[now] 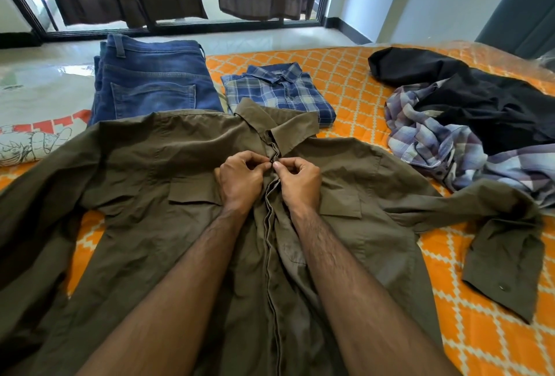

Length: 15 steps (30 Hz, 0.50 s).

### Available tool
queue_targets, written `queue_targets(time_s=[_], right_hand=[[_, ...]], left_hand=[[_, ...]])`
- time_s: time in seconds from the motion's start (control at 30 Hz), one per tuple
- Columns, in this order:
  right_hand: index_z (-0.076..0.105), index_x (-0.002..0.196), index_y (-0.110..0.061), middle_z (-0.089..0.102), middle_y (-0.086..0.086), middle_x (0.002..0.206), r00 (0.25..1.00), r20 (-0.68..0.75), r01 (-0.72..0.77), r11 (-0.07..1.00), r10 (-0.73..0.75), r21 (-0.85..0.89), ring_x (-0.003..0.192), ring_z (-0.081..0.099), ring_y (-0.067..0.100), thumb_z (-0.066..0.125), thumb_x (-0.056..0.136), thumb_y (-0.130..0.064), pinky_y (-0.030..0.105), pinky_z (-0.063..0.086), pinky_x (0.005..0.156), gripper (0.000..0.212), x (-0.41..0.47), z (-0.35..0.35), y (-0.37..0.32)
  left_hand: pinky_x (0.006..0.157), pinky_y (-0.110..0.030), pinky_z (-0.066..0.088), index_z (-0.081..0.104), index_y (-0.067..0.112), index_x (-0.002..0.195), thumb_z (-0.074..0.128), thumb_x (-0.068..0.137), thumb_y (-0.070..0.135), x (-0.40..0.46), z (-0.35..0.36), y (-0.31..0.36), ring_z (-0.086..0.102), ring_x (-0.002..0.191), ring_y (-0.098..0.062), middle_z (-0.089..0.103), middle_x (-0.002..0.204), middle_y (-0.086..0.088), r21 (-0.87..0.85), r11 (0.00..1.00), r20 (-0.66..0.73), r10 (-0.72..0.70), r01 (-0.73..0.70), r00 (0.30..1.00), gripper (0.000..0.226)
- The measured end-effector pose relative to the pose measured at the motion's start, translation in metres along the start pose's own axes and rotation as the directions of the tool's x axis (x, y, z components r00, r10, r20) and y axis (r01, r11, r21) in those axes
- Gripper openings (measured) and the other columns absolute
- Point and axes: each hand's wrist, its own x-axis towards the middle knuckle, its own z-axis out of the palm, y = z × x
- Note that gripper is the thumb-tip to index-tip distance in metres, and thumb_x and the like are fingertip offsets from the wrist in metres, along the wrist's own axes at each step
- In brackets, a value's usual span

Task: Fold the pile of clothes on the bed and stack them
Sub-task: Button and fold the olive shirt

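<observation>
Both forearms reach fwd from the bottom edge, over an olive shirt [186,195] spread front-up on the bed [375,81], sleeves out to each side. Left hand [240,179] and right hand [297,182] meet at the placket just below the collar, each w/ fingers curled and pinching the placket edge around a small dark button [273,162]; looks like a top button being fastened before folding.

To do it well: keep both placket edges aligned, push button fully thru the hole, then smooth the bunched cloth down the centre so the fold lies flat.

Shirt fabric is thin, matte, creased, w/ two flap chest pockets. Beyond it, folded blue jeans [156,84], heavy denim, and just beside them a folded blue plaid shirt [279,90], squared off. To the right, well apart, an unfolded heap: black garment [480,99] over a pale plaid one [444,147]. Bedcover is orange w/ white lattice print.
</observation>
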Motion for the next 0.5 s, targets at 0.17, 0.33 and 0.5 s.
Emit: queue_targets(time_s=[0.17, 0.33, 0.5], right_hand=[[0.075, 0.08, -0.027, 0.073, -0.01, 0.075, 1.0, 0.003, -0.006, 1.0, 0.006, -0.012, 0.072, 0.069, 0.005, 0.079, 0.087, -0.021, 0.038, 0.061, 0.074, 0.01, 0.002, 0.0, 0.0], [0.074, 0.074, -0.021, 0.07, -0.008, 0.068, 1.0, 0.016, 0.023, 0.992, -0.021, -0.128, 0.067, 0.066, 0.009, 0.067, 0.095, -0.037, 0.041, 0.058, 0.067, 0.026, 0.005, -0.001, -0.001], [0.062, 0.096, -0.018, 0.059, -0.008, 0.097, 0.864, -0.019, 0.481, 0.836, -0.503, -0.264, 0.084, 0.056, 0.009, 0.058, 0.1, -0.023, 0.027, 0.049, 0.068, 0.007, 0.033, -0.002, -0.022]], left_hand=[[0.09, -0.048, 0.053, 0.07, 0.042, 0.066, 0.086, 0.073, 0.028, 0.001, 0.002, -0.003, 0.069, 0.077, 0.0, 0.069, 0.071, 0.024, 0.007, 1.0, 0.03, 0.005, -0.005, 1.0, 0.022], [0.091, -0.049, 0.048, 0.074, 0.033, 0.076, 0.081, 0.079, 0.028, 0.0, 0.006, -0.006, 0.068, 0.082, -0.004, 0.072, 0.08, 0.017, 0.056, 0.997, 0.013, 0.05, -0.05, 0.999, 0.009], [0.084, -0.049, 0.047, 0.065, 0.027, 0.082, 0.068, 0.087, 0.034, 0.003, 0.011, -0.014, 0.064, 0.084, -0.01, 0.066, 0.083, 0.013, 0.143, 0.98, -0.011, 0.143, -0.14, 0.99, 0.009]])
